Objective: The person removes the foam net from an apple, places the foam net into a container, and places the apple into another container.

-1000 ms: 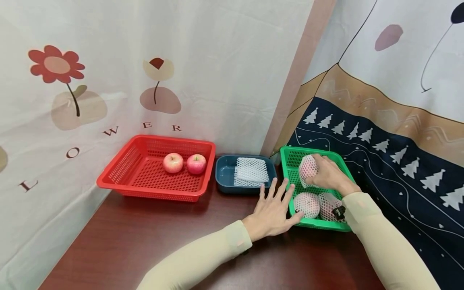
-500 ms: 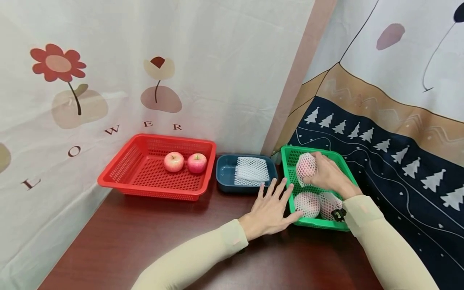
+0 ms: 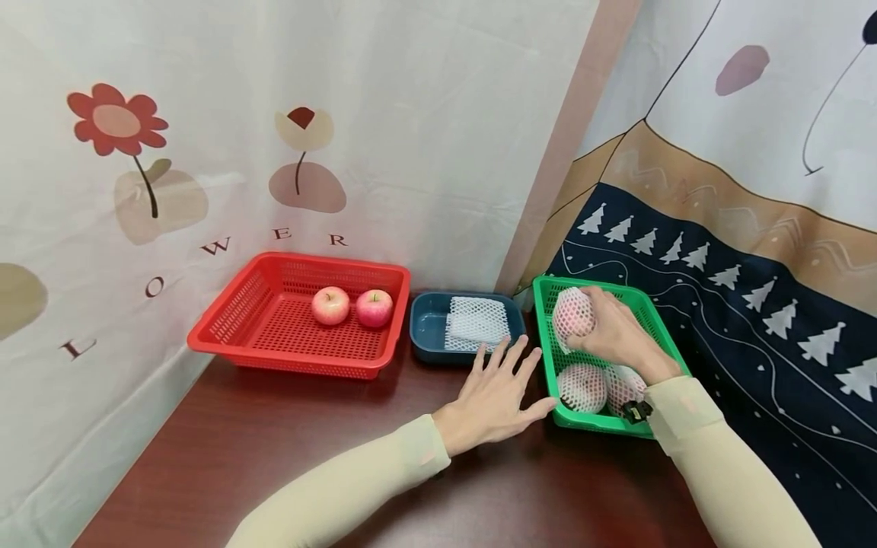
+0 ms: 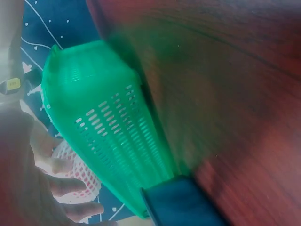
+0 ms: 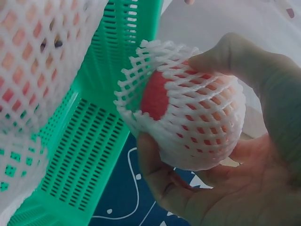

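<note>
The right hand point(image 3: 622, 329) grips a netted fruit point(image 3: 572, 313); the left hand point(image 3: 486, 403) spreads wide, curtain letters "LOWER" point(image 3: 216, 246) beyond it, leftward.

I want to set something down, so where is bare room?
Bare: table between the red basket and left sleeve; that basket's left half. Crowded: the green basket, two netted fruits inside, plus the right hand gripping a third.

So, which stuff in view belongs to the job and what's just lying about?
Likely in the job:
right hand, holding a netted fruit
green basket, with two more netted fruits
blue tray, with white foam netting
red basket, with two bare apples
left hand, holding nothing

Probably just surroundings:
white flower-print curtain
navy tree-print cloth
brown table
</note>
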`<action>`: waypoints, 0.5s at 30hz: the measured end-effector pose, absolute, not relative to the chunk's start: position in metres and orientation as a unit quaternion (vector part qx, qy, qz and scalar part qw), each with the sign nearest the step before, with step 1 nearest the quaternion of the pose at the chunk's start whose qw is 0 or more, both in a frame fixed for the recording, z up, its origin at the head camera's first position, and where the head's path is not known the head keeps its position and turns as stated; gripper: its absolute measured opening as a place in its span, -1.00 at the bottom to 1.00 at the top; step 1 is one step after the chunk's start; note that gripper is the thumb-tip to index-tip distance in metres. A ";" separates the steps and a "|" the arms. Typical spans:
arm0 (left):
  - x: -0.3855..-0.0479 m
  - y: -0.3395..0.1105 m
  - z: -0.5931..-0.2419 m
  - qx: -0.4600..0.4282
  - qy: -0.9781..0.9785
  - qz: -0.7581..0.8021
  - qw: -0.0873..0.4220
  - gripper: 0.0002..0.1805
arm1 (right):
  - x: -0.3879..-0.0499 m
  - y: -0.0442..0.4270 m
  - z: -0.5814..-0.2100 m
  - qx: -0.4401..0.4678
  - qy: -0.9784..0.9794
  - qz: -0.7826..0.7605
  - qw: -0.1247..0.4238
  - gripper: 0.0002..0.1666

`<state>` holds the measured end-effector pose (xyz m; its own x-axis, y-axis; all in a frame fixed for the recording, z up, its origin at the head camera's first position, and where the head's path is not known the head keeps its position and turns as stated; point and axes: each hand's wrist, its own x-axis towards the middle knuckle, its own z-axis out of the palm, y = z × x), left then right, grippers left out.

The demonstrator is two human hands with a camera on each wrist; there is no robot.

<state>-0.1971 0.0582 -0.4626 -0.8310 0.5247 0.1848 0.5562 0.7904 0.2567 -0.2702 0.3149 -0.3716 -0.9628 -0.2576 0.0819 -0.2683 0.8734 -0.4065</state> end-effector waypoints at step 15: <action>-0.190 0.026 -0.458 -0.283 -0.947 -0.138 0.069 -0.06 | -0.261 0.294 -0.379 0.156 -0.959 0.235 0.033 0.13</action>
<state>-0.1899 0.0261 -0.4580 -0.8306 0.5166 0.2081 0.5545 0.8019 0.2226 -0.2611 0.2935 -0.3789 -0.9490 -0.2836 0.1375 -0.3150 0.8407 -0.4404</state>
